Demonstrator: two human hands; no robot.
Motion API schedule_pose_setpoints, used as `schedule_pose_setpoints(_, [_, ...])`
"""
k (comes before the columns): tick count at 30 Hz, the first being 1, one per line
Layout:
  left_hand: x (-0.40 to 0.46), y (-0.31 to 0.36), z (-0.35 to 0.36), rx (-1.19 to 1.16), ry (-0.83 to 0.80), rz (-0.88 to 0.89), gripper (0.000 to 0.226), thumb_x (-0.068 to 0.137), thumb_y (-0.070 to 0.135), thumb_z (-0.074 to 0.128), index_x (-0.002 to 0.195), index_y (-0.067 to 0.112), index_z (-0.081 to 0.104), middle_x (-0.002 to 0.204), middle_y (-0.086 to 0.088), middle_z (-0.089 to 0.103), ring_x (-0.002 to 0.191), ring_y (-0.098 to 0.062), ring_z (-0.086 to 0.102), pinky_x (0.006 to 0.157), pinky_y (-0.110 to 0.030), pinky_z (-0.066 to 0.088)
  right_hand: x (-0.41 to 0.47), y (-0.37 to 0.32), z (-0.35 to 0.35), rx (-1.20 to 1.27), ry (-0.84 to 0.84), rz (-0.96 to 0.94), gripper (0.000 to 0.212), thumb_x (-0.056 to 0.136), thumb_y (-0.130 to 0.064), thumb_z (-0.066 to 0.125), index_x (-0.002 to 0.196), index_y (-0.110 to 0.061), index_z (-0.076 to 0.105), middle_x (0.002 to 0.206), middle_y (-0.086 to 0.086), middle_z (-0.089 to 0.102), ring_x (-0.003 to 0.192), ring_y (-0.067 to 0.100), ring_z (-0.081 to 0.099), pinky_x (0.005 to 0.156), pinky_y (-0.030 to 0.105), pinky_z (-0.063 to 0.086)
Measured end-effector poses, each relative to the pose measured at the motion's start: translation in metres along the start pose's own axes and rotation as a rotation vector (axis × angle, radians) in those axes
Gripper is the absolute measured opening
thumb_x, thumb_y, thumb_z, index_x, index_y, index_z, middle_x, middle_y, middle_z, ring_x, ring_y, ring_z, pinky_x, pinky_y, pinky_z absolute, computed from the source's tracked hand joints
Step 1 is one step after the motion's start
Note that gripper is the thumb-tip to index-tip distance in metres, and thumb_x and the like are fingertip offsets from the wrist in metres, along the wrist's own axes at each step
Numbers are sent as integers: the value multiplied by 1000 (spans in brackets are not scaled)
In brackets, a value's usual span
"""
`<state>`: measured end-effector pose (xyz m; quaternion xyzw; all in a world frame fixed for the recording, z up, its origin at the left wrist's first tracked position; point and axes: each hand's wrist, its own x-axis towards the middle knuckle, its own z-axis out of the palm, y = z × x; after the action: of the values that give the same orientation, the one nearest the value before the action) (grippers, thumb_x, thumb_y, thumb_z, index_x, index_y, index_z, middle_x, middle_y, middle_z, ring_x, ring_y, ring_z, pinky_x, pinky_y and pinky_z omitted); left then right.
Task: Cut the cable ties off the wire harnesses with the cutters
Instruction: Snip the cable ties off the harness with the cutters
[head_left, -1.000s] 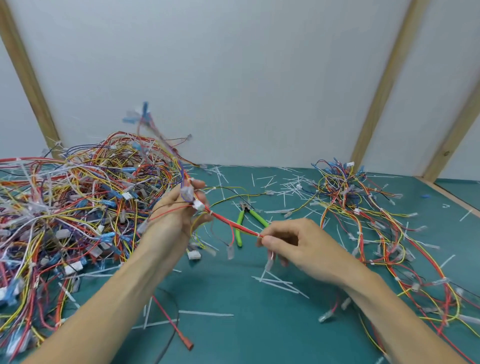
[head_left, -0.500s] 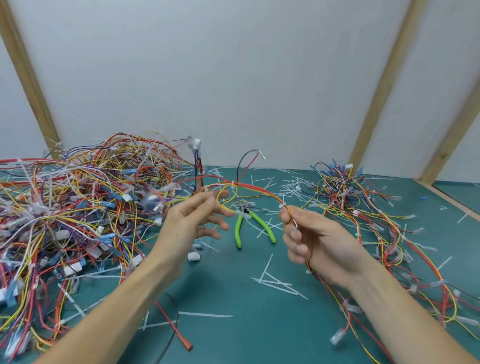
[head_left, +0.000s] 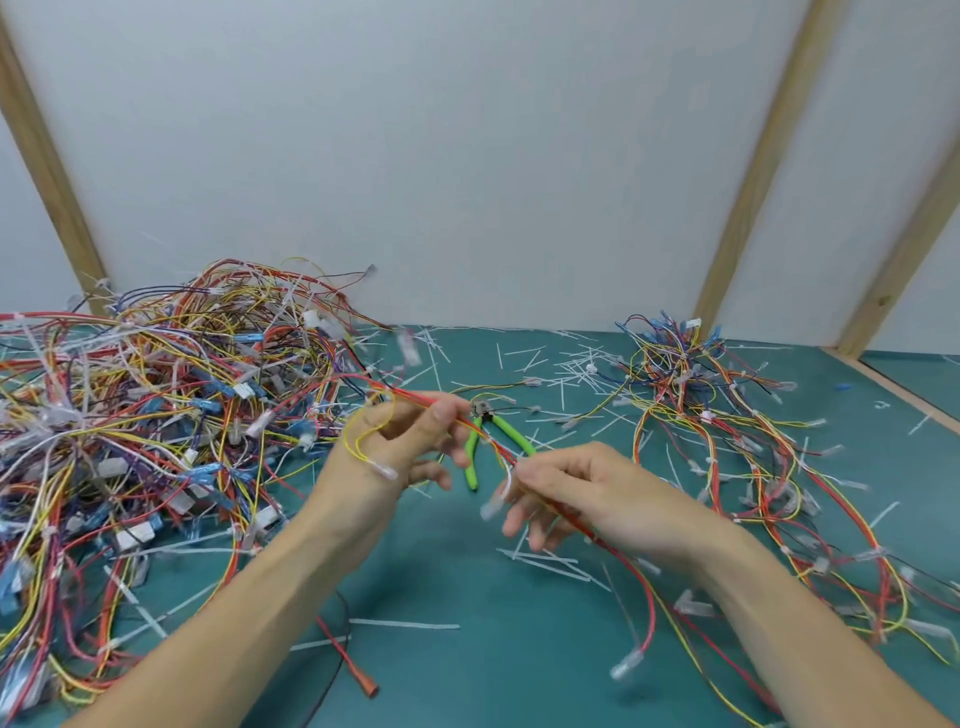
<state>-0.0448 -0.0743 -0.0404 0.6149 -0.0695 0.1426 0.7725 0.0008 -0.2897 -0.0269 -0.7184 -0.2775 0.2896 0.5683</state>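
A red and yellow wire harness (head_left: 474, 432) stretches between my two hands above the green mat. My left hand (head_left: 400, 441) pinches its upper end, with a yellow loop hanging over the palm. My right hand (head_left: 576, 493) grips the harness lower down, and its tail trails under my right forearm to a white connector (head_left: 626, 665). The green-handled cutters (head_left: 485, 441) lie on the mat just behind my hands, held by neither. A big tangled pile of harnesses (head_left: 145, 415) fills the left. A smaller pile (head_left: 737, 431) lies at the right.
Cut white cable ties (head_left: 550, 364) litter the mat (head_left: 467, 597), thickest behind the cutters and under my right hand. A loose red-tipped wire (head_left: 348, 660) lies near my left forearm. A white wall with wooden battens (head_left: 753, 171) closes the back.
Both hands have dropped lower and closer together. The left hand, open half a second ago, now pinches the harness. The harness has been drawn out straight between the hands.
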Motion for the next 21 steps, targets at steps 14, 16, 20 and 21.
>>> schedule_pose_setpoints(14, [12,8,-28,-152,339,53,18,97,36,55,94,25,69,98,9,73,91,-7,70,64,-18,55,-9,1,-39,222,20,60,25,98,-37,61,86,-19,75,79,6,70,64,18,68,62,33,60])
schedule_pose_setpoints(16, [14,5,-29,-111,328,78,21,103,32,49,94,23,66,103,6,75,99,-10,71,74,-23,58,-7,4,-35,71,77,80,23,100,-35,65,89,-18,77,85,7,73,70,18,71,65,32,61])
schedule_pose_setpoints(20, [15,2,-26,-88,260,116,19,99,33,48,96,18,60,95,2,76,100,-16,73,77,-27,60,-5,12,-31,-88,103,149,20,101,-24,65,93,-11,78,86,7,76,78,19,74,67,29,60])
schedule_pose_setpoints(21, [15,2,-25,-73,241,126,18,99,32,48,96,18,59,93,2,76,99,-17,74,77,-28,61,-5,12,-30,-103,112,147,18,100,-22,66,93,-9,77,84,7,76,78,18,73,66,28,60])
